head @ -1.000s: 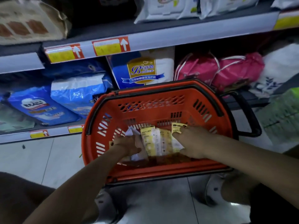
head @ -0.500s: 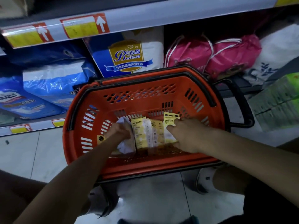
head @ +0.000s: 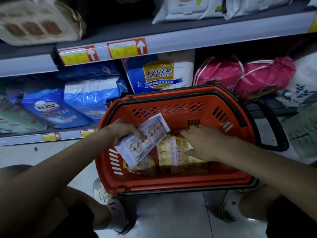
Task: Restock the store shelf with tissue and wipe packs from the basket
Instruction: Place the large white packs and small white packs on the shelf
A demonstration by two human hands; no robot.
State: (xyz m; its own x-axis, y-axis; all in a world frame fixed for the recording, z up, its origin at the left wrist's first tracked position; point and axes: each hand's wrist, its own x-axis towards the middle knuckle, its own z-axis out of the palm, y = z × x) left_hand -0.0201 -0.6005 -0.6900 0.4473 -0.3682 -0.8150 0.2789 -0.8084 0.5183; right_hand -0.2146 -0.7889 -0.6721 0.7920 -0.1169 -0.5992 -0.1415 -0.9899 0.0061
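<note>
An orange basket (head: pixel 228 179) with black handles stands on the floor in front of the shelf. My left hand (head: pixel 122 133) grips a white and lilac tissue pack (head: pixel 145 140) and holds it tilted above the basket's left side. Several yellow packs (head: pixel 173 152) stand upright inside the basket. My right hand (head: pixel 204 143) lies over them with its fingers spread and fairly straight; I cannot see it gripping any pack.
The grey shelf (head: pixel 188 40) above carries white wipe packs (head: pixel 192 7) and price tags. Below it sit blue diaper bags (head: pixel 51 110), a blue Baileen pack (head: pixel 157 74) and pink bags (head: pixel 248 76). My knees and shoes flank the basket on the tiled floor.
My left hand has lifted the white pack up out of the basket. My right hand stays on the yellow packs, fingers now spread. The view tilted upward.
</note>
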